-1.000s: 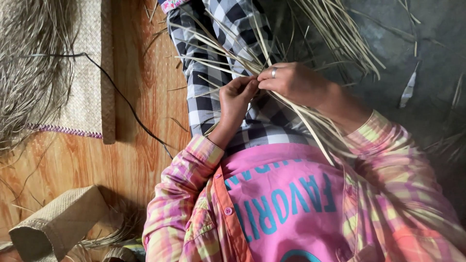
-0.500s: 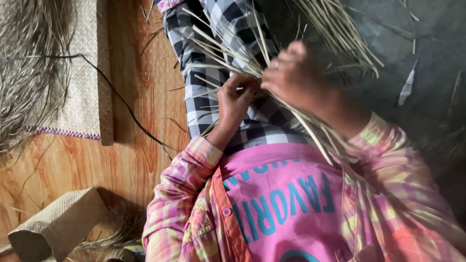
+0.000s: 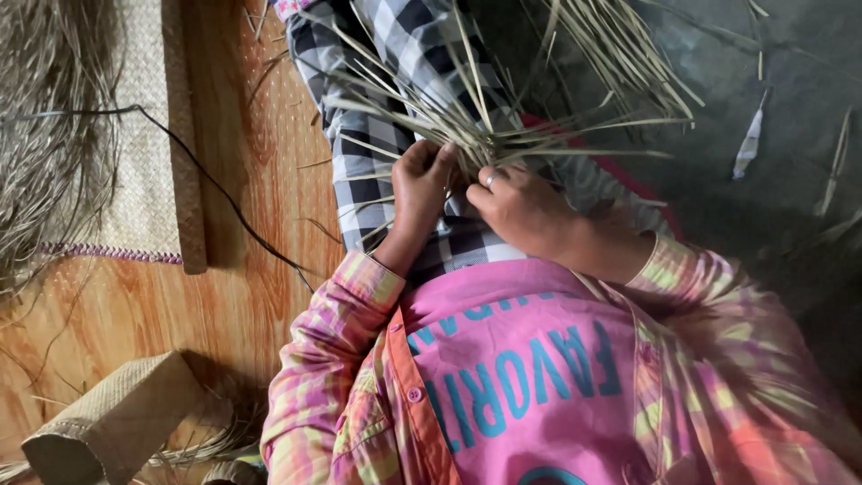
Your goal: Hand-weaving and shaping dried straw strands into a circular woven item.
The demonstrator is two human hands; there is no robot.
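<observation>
Both hands are meeting over the lap, on the black-and-white checked cloth (image 3: 377,171). The left hand (image 3: 419,184) is curling its fingers closed around the gathered ends of the pale straw strips (image 3: 503,126), thumb pressing against them. The right hand (image 3: 525,208), wearing 1 ring (image 3: 490,180), is pinching the same bundle between fingertips and thumb, just beside the left. The strips are fanning outward from that grip, above the knees.
</observation>
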